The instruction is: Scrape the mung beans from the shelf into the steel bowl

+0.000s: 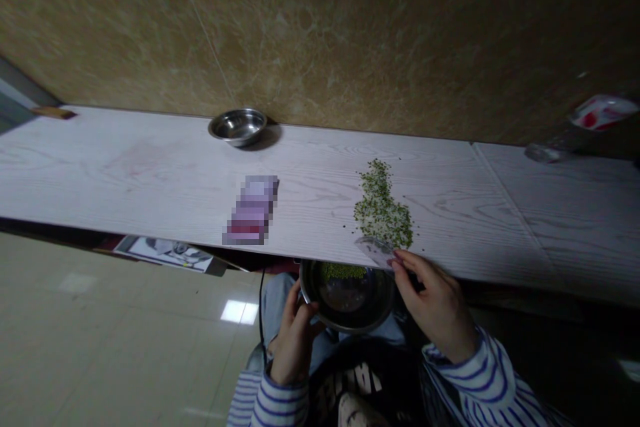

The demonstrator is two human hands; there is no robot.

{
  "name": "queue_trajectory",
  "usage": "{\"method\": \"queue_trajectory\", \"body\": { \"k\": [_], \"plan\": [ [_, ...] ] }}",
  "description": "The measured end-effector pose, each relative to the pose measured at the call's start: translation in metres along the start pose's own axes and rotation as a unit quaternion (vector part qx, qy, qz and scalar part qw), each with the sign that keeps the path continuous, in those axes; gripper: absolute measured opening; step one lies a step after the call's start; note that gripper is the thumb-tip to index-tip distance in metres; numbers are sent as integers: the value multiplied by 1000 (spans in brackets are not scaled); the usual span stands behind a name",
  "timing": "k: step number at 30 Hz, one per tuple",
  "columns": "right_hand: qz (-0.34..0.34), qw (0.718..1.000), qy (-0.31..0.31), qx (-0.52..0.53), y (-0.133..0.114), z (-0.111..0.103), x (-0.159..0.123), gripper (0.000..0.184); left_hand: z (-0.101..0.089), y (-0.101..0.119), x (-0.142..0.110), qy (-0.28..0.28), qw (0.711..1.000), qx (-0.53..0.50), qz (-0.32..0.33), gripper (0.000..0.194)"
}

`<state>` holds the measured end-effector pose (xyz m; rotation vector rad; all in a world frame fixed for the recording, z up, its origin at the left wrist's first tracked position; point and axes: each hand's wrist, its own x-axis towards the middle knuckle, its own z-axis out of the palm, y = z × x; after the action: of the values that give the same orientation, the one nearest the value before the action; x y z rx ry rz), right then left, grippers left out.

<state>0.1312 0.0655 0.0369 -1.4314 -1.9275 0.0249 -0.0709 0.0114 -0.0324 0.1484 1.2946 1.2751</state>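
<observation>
My left hand (294, 337) grips the rim of a metal bowl (356, 317) below the table's front edge, over my lap. Some small green beans (343, 271) lie inside it. Between the thumb and fingers of my right hand (435, 300) is a thin, clear plastic piece (373, 251), held at the table edge by the near end of a spread of mung beans (385, 207). These beans lie scattered on the white wood-grain table (320, 180), a few of them apart from the patch.
A second metal bowl (238, 127) stands by the wall. A blurred-out purple rectangular item (251, 210) lies left of the beans. At the far right is a clear plastic bottle (550, 147) with a red and white label. Beneath the table at left, a printed box (170, 253) sticks out.
</observation>
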Motion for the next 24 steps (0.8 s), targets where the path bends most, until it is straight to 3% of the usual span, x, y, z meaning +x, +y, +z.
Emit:
{"method": "queue_trajectory", "body": {
  "k": [13,17,24],
  "plan": [
    [61,997,21,-37,17,2,16,23,5,8,-5,6,1000,16,-3,58],
    [51,998,25,-19,3,6,20,21,6,6,-4,7,1000,5,1,56],
    [-7,1000,-9,3,-30,40,29,33,3,7,-4,-10,1000,5,-9,60]
  ]
}}
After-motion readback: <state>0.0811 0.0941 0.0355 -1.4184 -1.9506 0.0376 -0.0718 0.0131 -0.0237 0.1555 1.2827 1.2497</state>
